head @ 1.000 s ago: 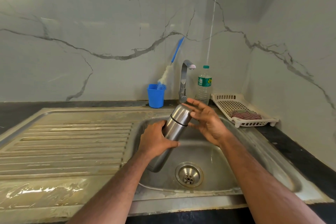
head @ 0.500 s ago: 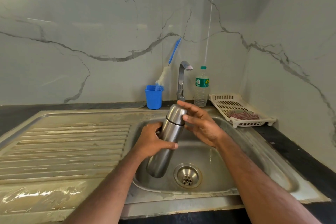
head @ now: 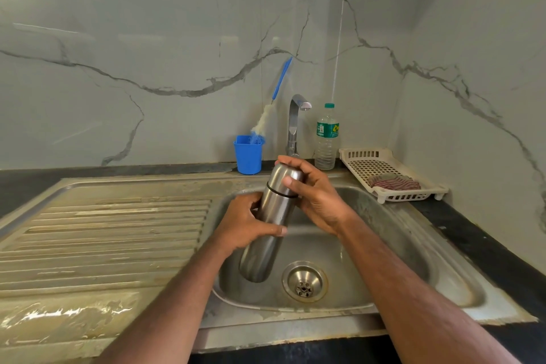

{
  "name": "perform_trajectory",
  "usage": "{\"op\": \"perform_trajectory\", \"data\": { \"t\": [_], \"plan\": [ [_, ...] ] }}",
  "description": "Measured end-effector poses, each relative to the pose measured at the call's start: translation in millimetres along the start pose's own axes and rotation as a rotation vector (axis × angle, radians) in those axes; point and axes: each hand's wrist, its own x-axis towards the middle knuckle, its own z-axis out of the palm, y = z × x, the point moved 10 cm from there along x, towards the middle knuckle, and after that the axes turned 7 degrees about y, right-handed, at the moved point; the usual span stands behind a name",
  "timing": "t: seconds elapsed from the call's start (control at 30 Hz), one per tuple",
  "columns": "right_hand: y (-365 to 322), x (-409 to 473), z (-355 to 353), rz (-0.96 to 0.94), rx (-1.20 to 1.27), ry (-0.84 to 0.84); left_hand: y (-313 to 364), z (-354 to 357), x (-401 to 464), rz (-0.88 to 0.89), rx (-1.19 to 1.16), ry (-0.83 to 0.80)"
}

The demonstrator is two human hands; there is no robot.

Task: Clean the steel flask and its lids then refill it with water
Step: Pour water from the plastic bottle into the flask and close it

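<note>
1. The plastic water bottle [head: 326, 139], standing beyond the right hand [head: 316, 195] beside the tap, carries a green label with a yellow mark; its print is too small to read.
2. The steel flask [head: 270, 227], held in both hands, shows no lettering or brand on its visible side.

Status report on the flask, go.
Left hand grips flask body over sink. Right hand grips the cap, still on. Tap dry, nothing in the way.
</note>
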Motion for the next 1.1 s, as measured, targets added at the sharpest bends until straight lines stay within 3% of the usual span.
{"op": "perform_trajectory", "data": {
  "t": [0.13,0.37,1.1],
  "plan": [
    [-10,-6,-2,0.019,0.052,-0.113,4,3,-2,-0.015,-0.093,-0.080],
    [-8,-6,5,0.004,0.013,-0.165,15,8,-7,0.022,-0.122,-0.142],
    [-10,9,3,-0.265,-0.234,0.308,11,-3,6,0.039,0.060,0.161]
  ]
}}
